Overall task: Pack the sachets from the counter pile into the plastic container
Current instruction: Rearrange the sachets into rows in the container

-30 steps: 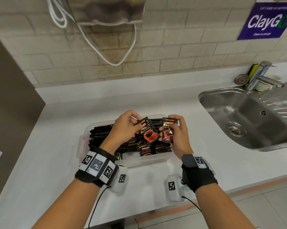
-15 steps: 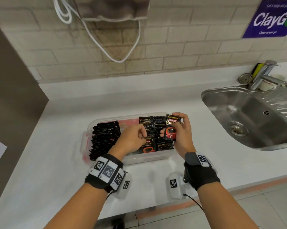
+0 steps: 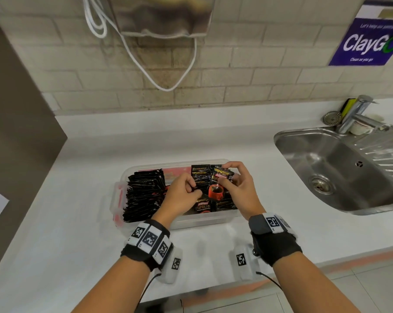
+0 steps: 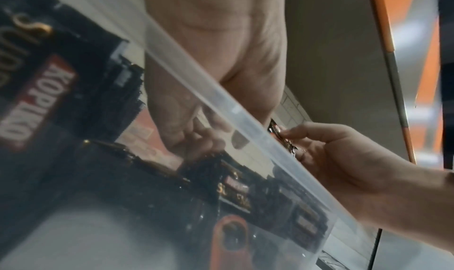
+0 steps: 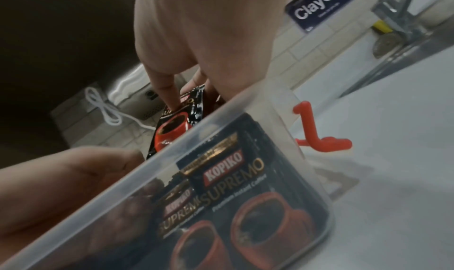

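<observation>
Sachet (image 3: 220, 182) is pinched in the right hand (image 3: 238, 188), thumb on the printed face and fingers behind, held tilted just above the box (image 3: 145, 164). It's not down in there yet. I'd guess it's held face-up like that so it can slide in flat, matching the ones already lying label-up along the front wall.

Left hand (image 3: 182, 195) is low inside the box with its fingers curled. It looks like it's nipping the edge of a packed sachet (image 3: 203, 205), but I can't tell for sure if it actually holds anything, since the wrist view only shows it blurred through the plastic. My read is it's steadying or parting the row to make a gap for the new one.

The box sits on the counter (image 3: 78, 233), near the front edge, and is pretty full: a stack standing on edge at the left end (image 3: 143, 195) and flat ones on the right, with a gap between. I can't see any loose pile on the counter.
</observation>
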Demonstrator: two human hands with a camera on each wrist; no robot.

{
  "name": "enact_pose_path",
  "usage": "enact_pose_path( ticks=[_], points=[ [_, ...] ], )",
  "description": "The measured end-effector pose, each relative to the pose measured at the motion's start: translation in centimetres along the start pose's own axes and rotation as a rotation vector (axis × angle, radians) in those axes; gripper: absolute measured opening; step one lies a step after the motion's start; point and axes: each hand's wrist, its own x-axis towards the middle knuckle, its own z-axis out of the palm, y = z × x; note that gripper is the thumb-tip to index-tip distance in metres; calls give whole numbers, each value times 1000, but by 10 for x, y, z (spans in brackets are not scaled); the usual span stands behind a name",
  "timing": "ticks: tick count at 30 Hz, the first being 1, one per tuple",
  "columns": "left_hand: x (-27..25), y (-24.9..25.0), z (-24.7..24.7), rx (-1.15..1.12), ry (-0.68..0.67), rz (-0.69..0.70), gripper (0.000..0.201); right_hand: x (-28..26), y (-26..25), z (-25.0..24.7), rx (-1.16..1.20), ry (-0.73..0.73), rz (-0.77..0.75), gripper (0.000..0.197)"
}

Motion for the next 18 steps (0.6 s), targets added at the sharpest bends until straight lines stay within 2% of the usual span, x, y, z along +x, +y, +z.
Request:
enact_pose_path(
  ticks=[5,9,13,18],
  points=[
    [1,1,-1,-128,141,50,13,-7,-8,7,-140,-229,-63,25],
    [0,0,-1,-149,192,110,14,-12,-1,8,-494,-410,-169,22],
    [-1,-2,0,-139,226,105,19,-9,10,6,-863,-342,-309,23],
    [1,1,-1,-205,186,-14,29,-5,11,7,-939,-332,-328,27]
  ],
)
